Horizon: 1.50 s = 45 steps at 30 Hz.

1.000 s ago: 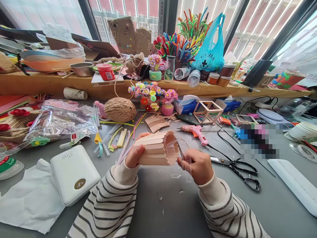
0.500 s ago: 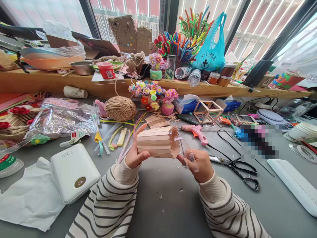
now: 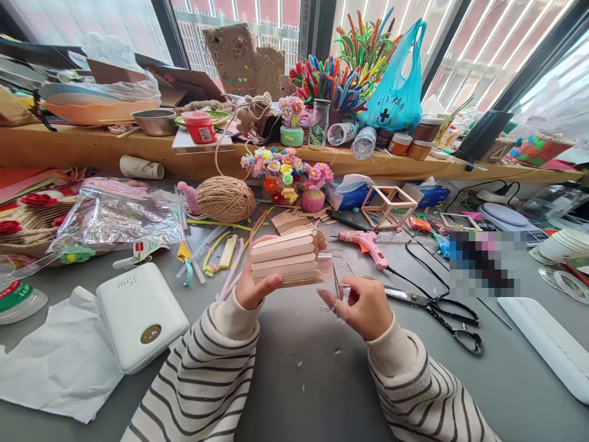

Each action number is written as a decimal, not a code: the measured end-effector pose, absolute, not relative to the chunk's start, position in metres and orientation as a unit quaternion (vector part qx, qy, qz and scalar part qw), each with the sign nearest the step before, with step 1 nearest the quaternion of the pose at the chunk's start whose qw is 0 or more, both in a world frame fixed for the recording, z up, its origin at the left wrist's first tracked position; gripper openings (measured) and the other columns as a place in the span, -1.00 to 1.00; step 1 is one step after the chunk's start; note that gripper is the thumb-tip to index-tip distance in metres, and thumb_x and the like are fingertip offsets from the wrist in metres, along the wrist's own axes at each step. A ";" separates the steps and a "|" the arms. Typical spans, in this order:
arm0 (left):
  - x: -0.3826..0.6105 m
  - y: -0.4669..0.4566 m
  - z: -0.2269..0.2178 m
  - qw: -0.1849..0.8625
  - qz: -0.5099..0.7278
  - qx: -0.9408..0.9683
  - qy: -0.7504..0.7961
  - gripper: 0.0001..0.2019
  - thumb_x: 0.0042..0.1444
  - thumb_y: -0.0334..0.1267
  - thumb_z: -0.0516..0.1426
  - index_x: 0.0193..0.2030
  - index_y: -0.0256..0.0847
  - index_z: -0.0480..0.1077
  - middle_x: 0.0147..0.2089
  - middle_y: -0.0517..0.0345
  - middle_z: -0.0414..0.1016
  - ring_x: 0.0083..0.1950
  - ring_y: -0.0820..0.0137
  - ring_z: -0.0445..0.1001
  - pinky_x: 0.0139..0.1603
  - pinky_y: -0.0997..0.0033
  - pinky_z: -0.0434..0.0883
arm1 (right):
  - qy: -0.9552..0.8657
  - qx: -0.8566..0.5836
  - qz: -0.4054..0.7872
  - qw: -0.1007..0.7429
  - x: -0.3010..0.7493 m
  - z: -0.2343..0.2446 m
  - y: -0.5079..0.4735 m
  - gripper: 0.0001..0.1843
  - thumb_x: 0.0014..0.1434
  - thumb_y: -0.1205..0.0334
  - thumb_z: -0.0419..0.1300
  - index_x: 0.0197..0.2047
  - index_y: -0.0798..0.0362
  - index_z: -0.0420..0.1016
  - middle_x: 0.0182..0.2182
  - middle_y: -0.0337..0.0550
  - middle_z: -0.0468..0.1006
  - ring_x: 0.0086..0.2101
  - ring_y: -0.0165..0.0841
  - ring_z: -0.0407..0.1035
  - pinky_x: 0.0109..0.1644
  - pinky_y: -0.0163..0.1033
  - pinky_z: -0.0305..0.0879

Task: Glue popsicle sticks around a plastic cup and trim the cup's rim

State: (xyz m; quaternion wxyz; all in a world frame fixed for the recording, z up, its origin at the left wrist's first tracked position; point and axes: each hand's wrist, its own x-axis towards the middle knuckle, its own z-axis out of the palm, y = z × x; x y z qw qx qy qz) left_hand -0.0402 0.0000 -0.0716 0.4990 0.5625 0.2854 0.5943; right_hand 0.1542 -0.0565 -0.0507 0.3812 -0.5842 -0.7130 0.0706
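My left hand (image 3: 252, 283) is wrapped around a cup covered with wooden craft sticks (image 3: 288, 259), tilted on its side above the table with its open end toward the right. Clear plastic shows past the ends of the sticks at that end. My right hand (image 3: 365, 305) is closed on a clear plastic strip (image 3: 337, 288) that curls beside the cup's open end. Whether the strip is still joined to the cup is hard to make out. Just behind the cup lie a pile of loose craft sticks (image 3: 291, 223) and a pink hot glue gun (image 3: 367, 245).
Large black-handled scissors (image 3: 430, 304) lie right of my right hand. A white power bank (image 3: 142, 318) and white tissue (image 3: 59, 356) are at left. Behind stand a twine ball (image 3: 226, 199), yarn flowers (image 3: 280, 167) and a wooden stick frame (image 3: 389, 207). Plastic scraps (image 3: 300, 363) dot the table.
The cup has turned slightly in my left hand, its open end angled a little more away. My right hand has shifted slightly left, its fingers repositioned on the plastic strip.
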 end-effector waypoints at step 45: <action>-0.033 -0.008 -0.063 0.546 0.530 0.558 0.331 -0.42 -0.24 0.00 0.24 -0.09 -0.19 0.19 -0.36 0.18 0.38 -0.58 0.45 0.37 -0.68 0.47 0.33 | -0.514 -0.561 0.559 0.331 0.166 -0.059 -0.041 -0.49 -0.18 -0.19 0.21 -0.74 0.11 0.28 -0.93 -0.40 0.11 -0.85 -0.60 -0.02 -0.75 -0.42 -0.14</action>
